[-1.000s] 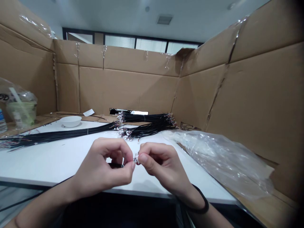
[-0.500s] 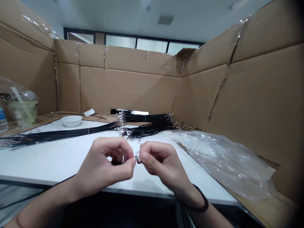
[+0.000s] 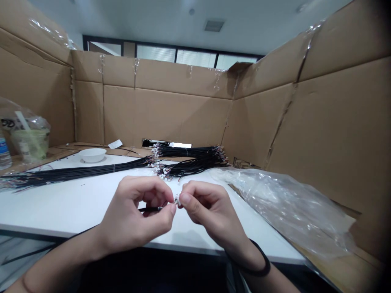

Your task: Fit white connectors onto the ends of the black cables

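Fingers pinching, both sides: left hand (image 3: 134, 219) has thumb and forefinger closed on thin wires (image 3: 175, 201) at end of black cable (image 3: 149, 209), other fingers curled in. Right hand (image 3: 212, 213), thumb and forefinger pressed on white connector (image 3: 178, 199), tips just beside left ones! Connector up over white bench (image 3: 70, 207), toward near edge. Black cable bundles (image 3: 189, 162) near far edge, clear plastic bag (image 3: 284, 207) along right edge.

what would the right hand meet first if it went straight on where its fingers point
Likely the left hand, whose fingertips sit just beyond the white connector that the right hand pinches; exact depth is unclear.
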`<state>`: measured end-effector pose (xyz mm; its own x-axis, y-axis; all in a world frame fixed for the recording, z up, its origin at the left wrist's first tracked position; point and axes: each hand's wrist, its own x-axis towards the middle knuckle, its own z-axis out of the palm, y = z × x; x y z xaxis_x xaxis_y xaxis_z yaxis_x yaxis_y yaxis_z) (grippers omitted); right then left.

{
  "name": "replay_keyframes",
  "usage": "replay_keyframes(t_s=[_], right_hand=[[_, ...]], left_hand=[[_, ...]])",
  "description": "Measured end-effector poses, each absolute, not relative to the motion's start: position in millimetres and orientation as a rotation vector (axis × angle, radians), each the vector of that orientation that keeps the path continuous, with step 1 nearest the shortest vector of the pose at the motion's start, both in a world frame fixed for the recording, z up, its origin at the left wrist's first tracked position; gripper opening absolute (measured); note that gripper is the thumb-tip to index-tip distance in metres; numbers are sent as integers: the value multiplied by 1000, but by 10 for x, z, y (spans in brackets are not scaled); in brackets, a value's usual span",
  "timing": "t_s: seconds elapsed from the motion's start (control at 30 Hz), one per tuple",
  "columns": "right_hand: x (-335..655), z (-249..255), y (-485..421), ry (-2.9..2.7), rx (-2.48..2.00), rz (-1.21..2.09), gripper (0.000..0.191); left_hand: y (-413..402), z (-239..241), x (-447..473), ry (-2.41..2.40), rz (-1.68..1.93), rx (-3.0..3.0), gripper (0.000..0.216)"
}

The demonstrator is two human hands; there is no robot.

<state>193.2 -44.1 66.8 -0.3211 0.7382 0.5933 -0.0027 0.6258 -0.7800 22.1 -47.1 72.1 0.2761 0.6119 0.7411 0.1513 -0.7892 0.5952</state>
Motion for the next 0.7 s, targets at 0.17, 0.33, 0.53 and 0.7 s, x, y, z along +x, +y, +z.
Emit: replay_keyframes(t_s=[0.17, 0.33, 0.53, 0.7], right_hand=[[1932, 667, -444, -1742, -616, 793, 36], [1920, 668, -475, -1742, -638, 567, 33], [1898, 646, -499, -1762, -576, 149, 23], [1901, 660, -504, -1754, -576, 236, 25]], left_hand=[[-447, 669, 210, 610, 1664, 2215, 9], [-423, 642, 213, 455, 1865, 2428, 14], [-427, 668, 225, 432, 1878, 2514, 16], [-417, 654, 225, 410, 1839, 2485, 15]])
